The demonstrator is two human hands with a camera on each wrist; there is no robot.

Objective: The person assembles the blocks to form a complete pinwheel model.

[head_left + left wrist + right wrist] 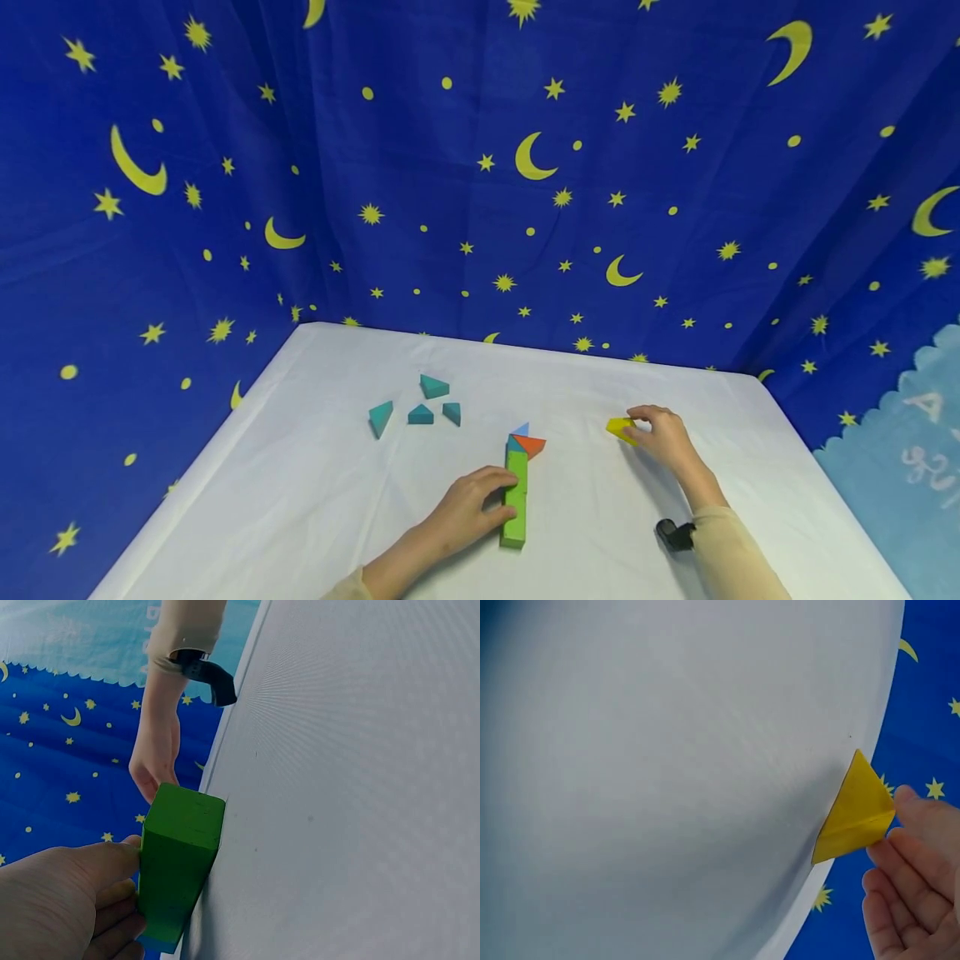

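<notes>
A row of green blocks [514, 525] lies lengthwise on the white table. My left hand [468, 510] touches it from the left, thumb and fingertips at its side; in the left wrist view the green block [180, 855] hides part of the fingers. Beyond the row's far end lie an orange triangular block [531, 446], a light blue one [521, 430] and a teal one [515, 444], set close together. Farther right, my right hand [663, 437] pinches a yellow triangular block [853, 810] at one edge between thumb and fingers.
Several teal triangular blocks, among them one at the back [433, 387], lie scattered to the left. A black device [675, 535] sits at the right sleeve. Blue cloth [450, 167] with yellow moons and stars hangs behind the white table [585, 517].
</notes>
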